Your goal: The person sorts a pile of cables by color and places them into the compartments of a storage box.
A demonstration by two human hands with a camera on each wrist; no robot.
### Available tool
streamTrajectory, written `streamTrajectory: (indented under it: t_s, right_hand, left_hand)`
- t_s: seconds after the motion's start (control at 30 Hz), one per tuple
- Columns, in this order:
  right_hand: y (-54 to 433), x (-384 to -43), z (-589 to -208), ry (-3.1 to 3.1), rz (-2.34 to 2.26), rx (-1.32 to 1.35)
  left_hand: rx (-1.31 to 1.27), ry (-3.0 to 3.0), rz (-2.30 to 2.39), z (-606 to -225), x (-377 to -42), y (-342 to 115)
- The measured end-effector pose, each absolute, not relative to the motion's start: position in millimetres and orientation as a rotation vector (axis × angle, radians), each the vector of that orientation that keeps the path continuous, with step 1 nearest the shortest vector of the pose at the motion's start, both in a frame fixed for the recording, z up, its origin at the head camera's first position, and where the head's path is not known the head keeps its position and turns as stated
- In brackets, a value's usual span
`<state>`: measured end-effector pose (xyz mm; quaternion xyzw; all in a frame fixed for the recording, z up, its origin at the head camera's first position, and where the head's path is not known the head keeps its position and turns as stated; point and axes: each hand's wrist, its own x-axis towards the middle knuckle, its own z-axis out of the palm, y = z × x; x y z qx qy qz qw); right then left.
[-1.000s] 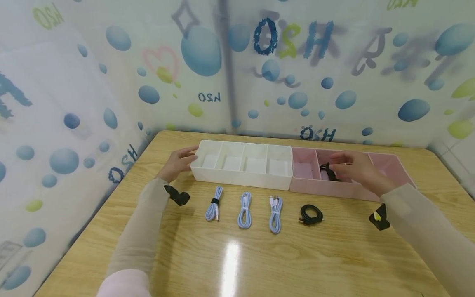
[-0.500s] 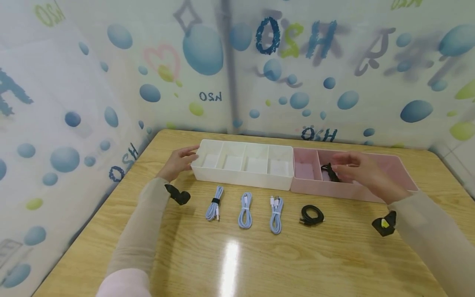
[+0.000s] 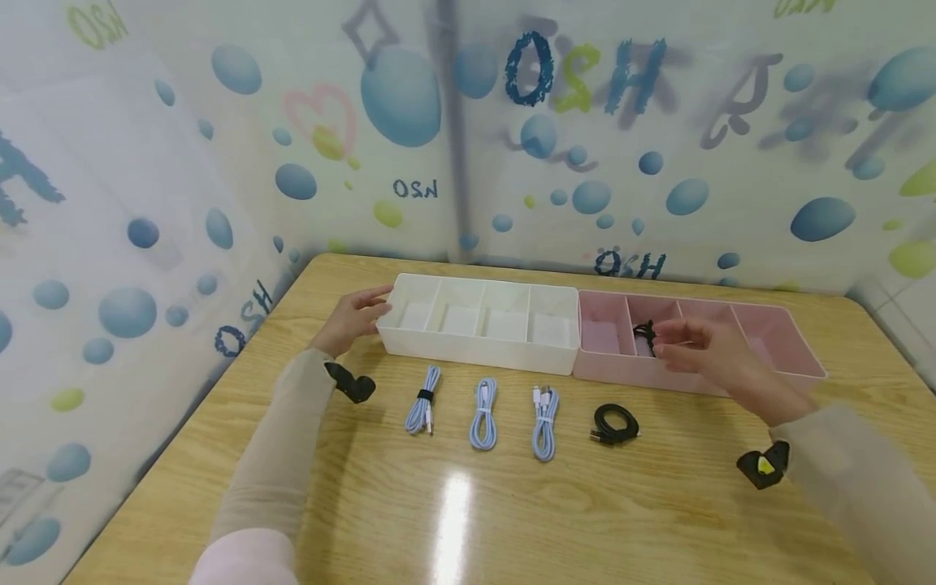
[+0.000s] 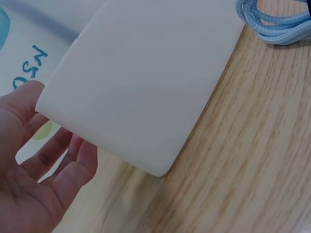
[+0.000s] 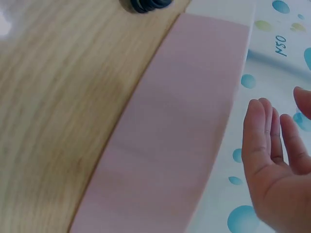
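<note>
My left hand (image 3: 354,319) touches the left end of a white divided box (image 3: 478,345), its fingers loosely bent in the left wrist view. Joined end to end with it on the right is a pink divided box (image 3: 629,370). A black cable (image 3: 643,330) lies in the second pink compartment from the left, partly hidden by my right hand (image 3: 712,353). That hand hovers over the pink box with extended fingers and holds nothing. On the table in front lie three bundled light-blue cables (image 3: 422,402) (image 3: 483,416) (image 3: 544,424) and a coiled black cable (image 3: 614,424).
The boxes stand near the back of a wooden table (image 3: 351,504). Patterned curtain-like sheeting (image 3: 512,187) rises behind the table and along its left side. The white box has several compartments with thin upright dividers.
My right hand has drawn back slightly right and toward me, away from the black cable in the pink box. The left hand stays at the white box.
</note>
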<state>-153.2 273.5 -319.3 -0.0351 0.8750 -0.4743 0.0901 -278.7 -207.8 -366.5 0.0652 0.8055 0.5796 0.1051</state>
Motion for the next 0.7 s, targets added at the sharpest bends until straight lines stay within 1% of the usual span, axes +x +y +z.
streamTrajectory:
  t_s: [0.3,0.7]
  right_hand:
    - [272,-143,-337,2.451,-1.518,-0.16]
    - [266,-134,-356,2.334,-1.489,-0.203]
  left_hand:
    - [0.186,2.379,1.693,-363,-279,-206]
    - [0.165,2.379,1.685,-364,-276,-207]
